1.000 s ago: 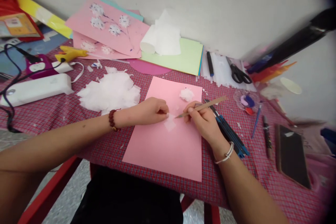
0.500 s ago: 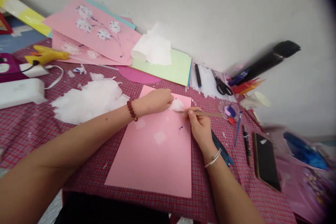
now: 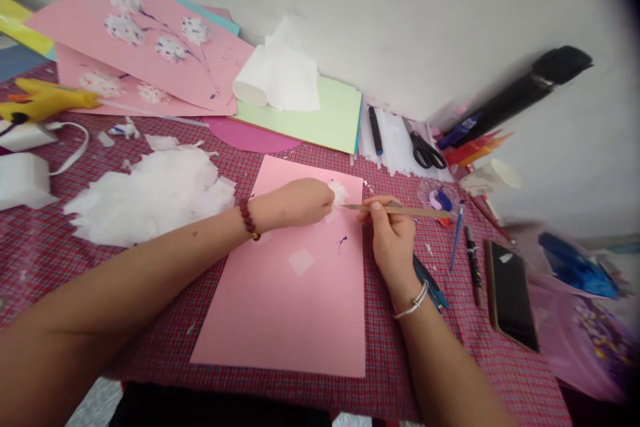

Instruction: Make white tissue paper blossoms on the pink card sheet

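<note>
Where the upper right corner of the pink sheet (image 3: pixel 295 307) lies, a small white tissue tuft (image 3: pixel 340 191) rests on the paper. The left hand (image 3: pixel 299 203) is curled, and its fingers (image 3: pixel 327 200) are clenched on the left edge of the tuft. The right hand (image 3: pixel 393 235) is just right of the tuft, with its fingers (image 3: pixel 376 208) grasping a thin wooden stick (image 3: pixel 405 211). The stick lies nearly level, and its tip points left and meets the tuft. A dark bead bracelet (image 3: pixel 249 219) circles the left wrist; a white band (image 3: pixel 413 302) circles the right wrist.

Lower on the sheet, a pale square patch (image 3: pixel 301 261) and a small purple mark (image 3: pixel 342 241) are visible, well apart from each other. The sheet lies flat on the desk (image 3: pixel 60 260), which is covered by a red checked cloth.

Left of the sheet lies a loose pile of white tissue pieces (image 3: pixel 145 193). Behind it, pink sheets with white tufts and purple lines (image 3: pixel 145 40) lean toward the wall, and a yellow glue gun (image 3: pixel 45 97) lies at the far left. A tissue roll (image 3: pixel 277 77) rests on a green sheet (image 3: pixel 330 123) behind the pink sheet.

Right of the green sheet lie a black pen (image 3: pixel 375 130) and scissors (image 3: pixel 424 147). Near the right hand are a small paint palette (image 3: pixel 439 199), a blue brush (image 3: pixel 456 235) and a dark phone (image 3: pixel 511 293).
</note>
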Motion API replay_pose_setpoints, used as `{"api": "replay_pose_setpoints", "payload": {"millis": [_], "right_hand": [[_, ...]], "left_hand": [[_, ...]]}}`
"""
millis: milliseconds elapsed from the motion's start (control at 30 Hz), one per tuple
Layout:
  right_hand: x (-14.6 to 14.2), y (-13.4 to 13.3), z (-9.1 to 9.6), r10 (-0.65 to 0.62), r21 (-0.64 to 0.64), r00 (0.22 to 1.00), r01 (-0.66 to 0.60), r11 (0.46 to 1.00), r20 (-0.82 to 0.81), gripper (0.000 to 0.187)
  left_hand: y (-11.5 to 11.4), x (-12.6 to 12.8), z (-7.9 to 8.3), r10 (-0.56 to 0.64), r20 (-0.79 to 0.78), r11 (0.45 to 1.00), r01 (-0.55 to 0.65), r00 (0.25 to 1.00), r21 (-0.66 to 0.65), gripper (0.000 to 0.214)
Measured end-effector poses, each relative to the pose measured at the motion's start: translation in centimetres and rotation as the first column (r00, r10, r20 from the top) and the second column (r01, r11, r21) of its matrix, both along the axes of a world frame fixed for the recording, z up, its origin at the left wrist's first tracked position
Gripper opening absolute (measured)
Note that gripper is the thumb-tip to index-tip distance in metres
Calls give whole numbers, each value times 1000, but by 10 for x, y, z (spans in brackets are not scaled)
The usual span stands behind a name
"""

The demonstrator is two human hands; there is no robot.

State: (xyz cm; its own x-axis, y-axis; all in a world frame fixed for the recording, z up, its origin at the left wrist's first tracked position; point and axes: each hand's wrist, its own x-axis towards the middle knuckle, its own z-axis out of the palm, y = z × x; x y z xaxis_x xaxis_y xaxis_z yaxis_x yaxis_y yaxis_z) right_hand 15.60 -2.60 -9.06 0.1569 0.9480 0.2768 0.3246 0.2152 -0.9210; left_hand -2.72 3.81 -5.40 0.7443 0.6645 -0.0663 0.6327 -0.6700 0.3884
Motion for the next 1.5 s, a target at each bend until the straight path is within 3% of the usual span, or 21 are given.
{"api": "replay_pose_setpoints", "payload": {"millis": [167,533,733,1000,1133,1200,1300,1400,1500], "right_hand": [[-7,-7,3,43,43,994,-48,998,103,24],[-10,-3,-4,79,39,966,-91,995,246,21],[-10,-4,-7,110,73,897,-155,985,427,17],[-13,-7,-3,126,112,821,-224,968,556,19],[-11,-4,-8,113,99,877,-179,979,466,16],[-9,-2,-10,89,74,941,-120,990,328,16],[-4,2,-10,47,10,995,-48,999,92,22],[-1,2,-8,45,-56,998,-47,997,-38,24],[-1,1,-4,64,-59,996,-68,996,-64,25]], "left_hand": [[-2,6,-9,46,30,994,-49,998,98,30],[-10,11,-8,138,9,985,-138,990,104,28],[-8,5,-1,237,61,971,-237,970,4,28],[4,-19,10,274,45,941,-258,961,-220,11],[-4,-28,15,120,51,985,-113,991,-130,20],[-15,-31,16,-1,33,998,3,999,-70,21],[-37,-35,13,-135,-30,987,132,990,-93,20],[-53,-37,7,-164,-50,982,158,985,-105,28],[-59,-36,3,-100,-75,987,90,992,-134,25]]}}
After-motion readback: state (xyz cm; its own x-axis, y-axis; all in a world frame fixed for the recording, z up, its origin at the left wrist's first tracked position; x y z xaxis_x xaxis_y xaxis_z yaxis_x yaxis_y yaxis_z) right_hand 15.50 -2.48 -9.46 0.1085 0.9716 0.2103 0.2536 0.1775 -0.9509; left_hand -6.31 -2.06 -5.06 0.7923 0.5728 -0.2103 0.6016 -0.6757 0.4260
